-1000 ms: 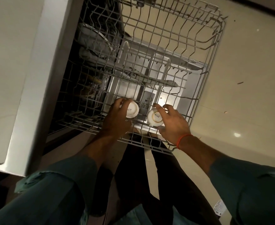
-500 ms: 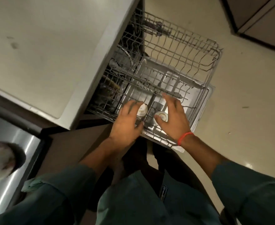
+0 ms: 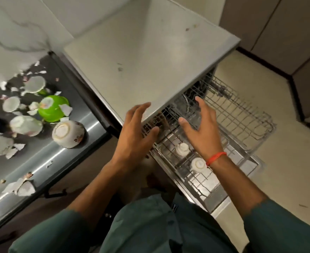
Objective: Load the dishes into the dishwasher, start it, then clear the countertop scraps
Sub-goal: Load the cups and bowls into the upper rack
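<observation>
The wire upper rack (image 3: 245,114) is pulled out of the dishwasher under the grey countertop (image 3: 150,57). Two small white cups stand upside down at its near end: one cup (image 3: 182,149) and a second cup (image 3: 198,164) closer to me. My left hand (image 3: 136,134) hovers with spread fingers over the counter's edge and the rack's left side, holding nothing. My right hand (image 3: 203,128), with a red thread at the wrist, is raised over the rack with its fingers spread and empty. A glass shows faintly under it inside the rack.
On the steel counter (image 3: 46,161) at left lie a green bowl (image 3: 52,108), an upturned patterned bowl (image 3: 68,133), several white cups and bowls, and torn paper scraps (image 3: 20,188). The lowered dishwasher door (image 3: 221,201) juts out below the rack. Tiled floor lies right.
Both hands have let go of the two white cups and lifted off them. The cups stay upside down in the rack. The view has swung left, taking in the dish-strewn counter.
</observation>
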A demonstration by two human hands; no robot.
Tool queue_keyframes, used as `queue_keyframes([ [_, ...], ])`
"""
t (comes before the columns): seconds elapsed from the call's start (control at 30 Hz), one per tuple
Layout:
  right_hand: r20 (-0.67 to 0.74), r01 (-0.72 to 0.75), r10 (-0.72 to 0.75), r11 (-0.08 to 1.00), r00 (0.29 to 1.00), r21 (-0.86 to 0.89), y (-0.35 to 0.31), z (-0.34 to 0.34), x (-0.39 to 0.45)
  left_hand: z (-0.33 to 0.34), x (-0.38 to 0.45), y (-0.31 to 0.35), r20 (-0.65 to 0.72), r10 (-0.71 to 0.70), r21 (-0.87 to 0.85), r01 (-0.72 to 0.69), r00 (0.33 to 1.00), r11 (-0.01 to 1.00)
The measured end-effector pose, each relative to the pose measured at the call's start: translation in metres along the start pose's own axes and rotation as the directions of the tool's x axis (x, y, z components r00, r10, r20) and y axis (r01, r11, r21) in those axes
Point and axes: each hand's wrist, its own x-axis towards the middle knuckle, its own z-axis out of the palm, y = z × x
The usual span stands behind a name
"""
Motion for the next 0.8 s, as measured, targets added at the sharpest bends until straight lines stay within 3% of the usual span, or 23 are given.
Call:
queue_keyframes([
  [0.27,0.135,0.228,-0.242,0.968,0.961,0.108,-0.1,0.026,0.018,-0.089,-0.023,-0.023,-0.306,-0.054,-0.076,0.032,0.951,0.997],
  [0.6,0.348,0.4,-0.412,0.91,0.842,0.108,-0.199,0.154,0.021,-0.21,-0.034,-0.12,-0.444,-0.145,-0.17,0.076,0.884,0.983],
  [0.8,0.483,0.486,-0.461,0.87,0.745,0.08,-0.247,0.239,0.019,-0.288,-0.038,-0.203,-0.551,-0.251,-0.19,0.174,0.796,0.966],
])
